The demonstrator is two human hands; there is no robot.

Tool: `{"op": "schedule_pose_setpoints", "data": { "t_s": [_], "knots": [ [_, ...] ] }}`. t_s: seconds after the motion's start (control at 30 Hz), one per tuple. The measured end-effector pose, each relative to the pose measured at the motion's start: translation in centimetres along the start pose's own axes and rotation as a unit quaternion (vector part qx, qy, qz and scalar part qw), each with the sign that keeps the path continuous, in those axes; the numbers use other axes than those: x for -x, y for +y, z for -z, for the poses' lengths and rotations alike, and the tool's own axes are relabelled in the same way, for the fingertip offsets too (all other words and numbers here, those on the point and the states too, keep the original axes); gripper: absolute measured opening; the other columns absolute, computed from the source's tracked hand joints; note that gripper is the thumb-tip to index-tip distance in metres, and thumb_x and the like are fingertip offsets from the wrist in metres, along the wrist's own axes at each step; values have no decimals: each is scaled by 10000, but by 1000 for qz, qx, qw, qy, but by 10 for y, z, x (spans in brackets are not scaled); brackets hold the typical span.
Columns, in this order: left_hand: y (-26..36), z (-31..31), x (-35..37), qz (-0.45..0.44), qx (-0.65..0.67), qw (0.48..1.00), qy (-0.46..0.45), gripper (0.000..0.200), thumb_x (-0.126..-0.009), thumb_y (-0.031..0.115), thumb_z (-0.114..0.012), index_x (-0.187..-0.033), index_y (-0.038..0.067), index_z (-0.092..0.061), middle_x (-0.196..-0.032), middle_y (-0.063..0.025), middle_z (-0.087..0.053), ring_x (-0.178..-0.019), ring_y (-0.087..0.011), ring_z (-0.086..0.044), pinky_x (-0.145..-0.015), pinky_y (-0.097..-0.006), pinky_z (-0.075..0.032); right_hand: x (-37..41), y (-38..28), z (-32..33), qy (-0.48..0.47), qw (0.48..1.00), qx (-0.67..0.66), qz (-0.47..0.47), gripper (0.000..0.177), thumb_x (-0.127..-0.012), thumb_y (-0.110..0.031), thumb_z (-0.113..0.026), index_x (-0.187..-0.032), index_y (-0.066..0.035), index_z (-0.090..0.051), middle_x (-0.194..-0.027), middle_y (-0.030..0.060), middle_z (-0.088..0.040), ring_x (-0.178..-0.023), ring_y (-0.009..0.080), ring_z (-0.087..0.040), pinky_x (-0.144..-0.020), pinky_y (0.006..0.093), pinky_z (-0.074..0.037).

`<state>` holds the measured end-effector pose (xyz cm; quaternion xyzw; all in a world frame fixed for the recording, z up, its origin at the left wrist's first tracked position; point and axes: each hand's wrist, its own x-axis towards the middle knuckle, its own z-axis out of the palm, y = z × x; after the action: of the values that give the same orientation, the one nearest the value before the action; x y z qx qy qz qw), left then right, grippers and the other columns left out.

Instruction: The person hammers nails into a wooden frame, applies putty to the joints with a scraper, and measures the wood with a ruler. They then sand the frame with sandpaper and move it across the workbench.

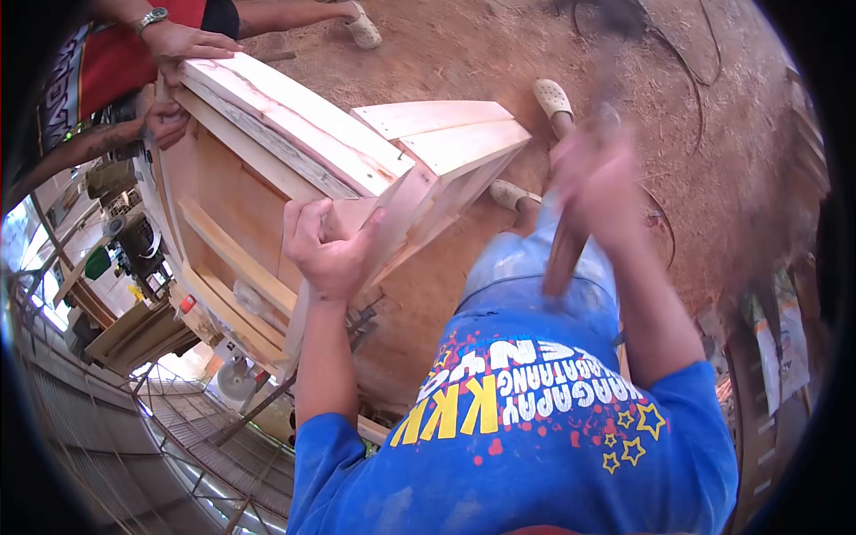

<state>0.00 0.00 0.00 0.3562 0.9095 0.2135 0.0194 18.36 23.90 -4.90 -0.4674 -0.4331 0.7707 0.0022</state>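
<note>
My left hand point(328, 248) is closed over the near edge of a wooden cabinet frame point(236, 183), thumb apart from the curled fingers. Pale boards form its upper side, and a long plank point(299, 120) runs from the far corner towards my hand. A small dark nail point(403, 153) shows near that plank's close end. Raised to the right of the frame, my right hand point(599, 183) grips a hammer point(565, 259) by its wooden handle. Motion smears both this hand and the hammer's upper end.
On the left, another person's hands point(189, 43) hold the frame's far end. A sandalled foot point(555, 96) is beside the frame. A dark cable point(691, 76) lies across the sawdust-covered ground point(446, 53). Stacked boards point(143, 334) and a circular saw blade point(236, 379) are at lower left.
</note>
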Motion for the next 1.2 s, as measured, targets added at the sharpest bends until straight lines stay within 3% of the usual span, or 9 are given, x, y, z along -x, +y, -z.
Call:
{"op": "schedule_pose_setpoints", "data": {
  "t_s": [0.07, 0.3, 0.43, 0.57, 0.73, 0.83, 0.9, 1.1, 1.2],
  "knots": [
    [-2, -6, 5, -14, 19, 1000, 1, 557, -584, 196, -1023, -948, 19, -639, -897, -27, -529, -670, -102, -392, -553, -272, -325, 16, 22, 7, -193, 919, 337, 63, 314, -977, -205, -606, -1157, 43, -538, -966, 187, -684, -669, 244, -686, -619, 413, -571],
    [-1, 3, 2, -23, -1, 1000, 12, 546, -586, 184, -1018, -945, 19, -641, -895, -30, -525, -668, -104, -383, -552, -265, -311, -14, -55, 56, 99, 978, -59, 175, 241, -963, -193, -658, -1055, -7, -536, -764, 74, -619, -520, 137, -576, -495, 298, -494],
    [2, 4, 2, -8, 1, 1000, 21, 543, -590, 191, -1017, -947, 18, -647, -899, -28, -528, -666, -108, -388, -551, -271, -309, 0, -6, 10, 99, 993, -34, 48, 238, -971, -174, -628, -1122, -30, -513, -727, 30, -553, -517, 130, -543, -482, 286, -484],
    [3, 6, 9, 1, -38, 999, 8, 542, -590, 207, -1018, -943, 15, -654, -904, -30, -533, -662, -112, -401, -544, -277, -319, 13, 13, 7, -228, 956, 179, -39, 503, -922, -217, -692, -1331, -5, -488, -806, 74, -606, -590, 155, -627, -532, 315, -516],
    [2, 1, 8, -17, -46, 998, 29, 552, -588, 237, -1021, -939, 15, -657, -892, -32, -525, -659, -118, -402, -548, -280, -326, -15, -31, 29, 38, 989, -49, 137, 303, -967, -220, -643, -1108, 12, -509, -752, 65, -628, -545, 112, -607, -502, 289, -511],
    [3, 2, 9, -3, -39, 999, 31, 556, -589, 245, -1021, -939, 16, -656, -886, -31, -518, -661, -122, -397, -550, -285, -323, -8, -7, 8, 60, 997, 49, 22, 297, -950, -203, -636, -1094, 24, -511, -783, 109, -654, -623, 194, -663, -585, 352, -548],
    [2, 3, 11, -13, -44, 998, 32, 558, -589, 247, -1022, -939, 15, -655, -882, -30, -512, -659, -123, -392, -549, -289, -321, -4, 35, -6, -191, 909, 314, 198, 420, -901, -186, -622, -1228, 64, -537, -931, 202, -703, -885, 366, -704, -821, 462, -546],
    [2, 2, 10, -31, -42, 998, 34, 569, -584, 249, -1025, -943, 11, -653, -871, -29, -496, -648, -124, -380, -549, -295, -315, -3, -31, 16, -59, 993, 99, 30, 292, -938, -192, -663, -1125, 6, -558, -861, 88, -669, -620, 129, -642, -570, 323, -538],
    [2, 2, 11, -24, -35, 998, 38, 571, -581, 247, -1026, -946, 12, -655, -872, -31, -500, -644, -124, -375, -548, -295, -313, -13, -12, 11, 3, 995, -54, 80, 296, -944, -200, -650, -1137, -4, -540, -849, 76, -650, -537, 135, -589, -537, 330, -526]
  ]
}}
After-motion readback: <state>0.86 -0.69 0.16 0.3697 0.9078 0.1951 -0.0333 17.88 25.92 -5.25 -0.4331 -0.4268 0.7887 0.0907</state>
